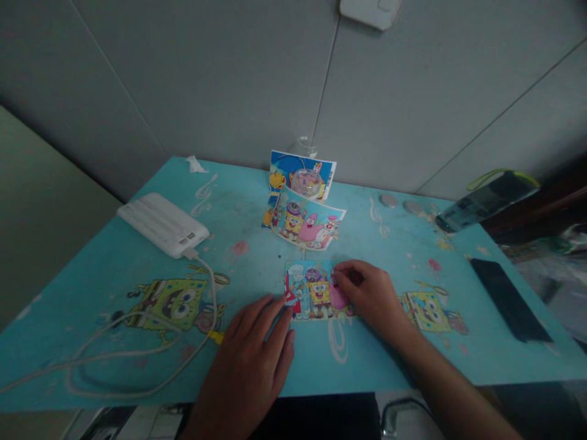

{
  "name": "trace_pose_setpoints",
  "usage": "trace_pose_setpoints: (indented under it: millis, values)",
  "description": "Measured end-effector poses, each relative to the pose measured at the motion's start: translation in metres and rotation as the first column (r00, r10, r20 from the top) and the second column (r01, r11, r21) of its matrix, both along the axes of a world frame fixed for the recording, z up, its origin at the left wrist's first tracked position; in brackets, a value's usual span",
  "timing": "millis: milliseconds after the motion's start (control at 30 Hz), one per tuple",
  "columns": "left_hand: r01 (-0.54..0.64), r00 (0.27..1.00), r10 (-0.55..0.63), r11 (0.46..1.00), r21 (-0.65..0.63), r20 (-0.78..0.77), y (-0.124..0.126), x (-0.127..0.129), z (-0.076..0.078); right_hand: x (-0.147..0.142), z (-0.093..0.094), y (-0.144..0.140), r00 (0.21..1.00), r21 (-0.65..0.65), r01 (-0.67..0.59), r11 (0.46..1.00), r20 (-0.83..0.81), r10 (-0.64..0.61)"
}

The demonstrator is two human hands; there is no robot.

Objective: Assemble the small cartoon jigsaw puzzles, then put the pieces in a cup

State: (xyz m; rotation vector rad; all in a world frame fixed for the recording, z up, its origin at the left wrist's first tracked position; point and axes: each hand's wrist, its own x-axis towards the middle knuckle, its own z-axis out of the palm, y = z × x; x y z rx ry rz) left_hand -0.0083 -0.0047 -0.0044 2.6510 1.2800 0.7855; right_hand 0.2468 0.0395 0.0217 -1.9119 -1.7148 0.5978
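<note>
A flat, colourful cartoon picture (pixel 318 292) with a yellow sponge and a pink starfish figure lies on the turquoise table before me. I cannot make out whether it is one sheet or joined pieces. My left hand (pixel 257 348) rests palm down with fingers stretched out, its fingertips touching the picture's left edge. Over the right part, my right hand (pixel 371 296) has thumb and forefinger pinched together at the pink figure; anything between them is hidden. Behind stands a curved card (pixel 305 220) with a similar scene, in front of another cartoon card (pixel 279 168) and a clear round container (pixel 306 182).
A white power bank (pixel 162 225) with a looping white cable (pixel 213 305) lies at left. To the right are a dark phone (pixel 509 299), a tipped dark bottle (pixel 488 198) and two round discs (pixel 389 200). Crumpled tissue (pixel 195 164) sits near the grey wall.
</note>
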Motion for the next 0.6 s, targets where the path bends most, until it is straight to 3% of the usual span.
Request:
trace_pose_setpoints:
  millis: [300, 600]
  values:
    - [0.004, 1.000, -0.004, 1.000, 0.004, -0.011, -0.0008, -0.0007, 0.0007, 0.0065, 0.0050, -0.0034, 0.991, 0.055, -0.136, 0.989, 0.025, 0.135]
    - [-0.001, 1.000, 0.001, 1.000, 0.000, -0.013, -0.0002, -0.0001, 0.0006, 0.0084, 0.0010, -0.0025, 0.988, 0.064, -0.150, 0.987, 0.033, 0.148]
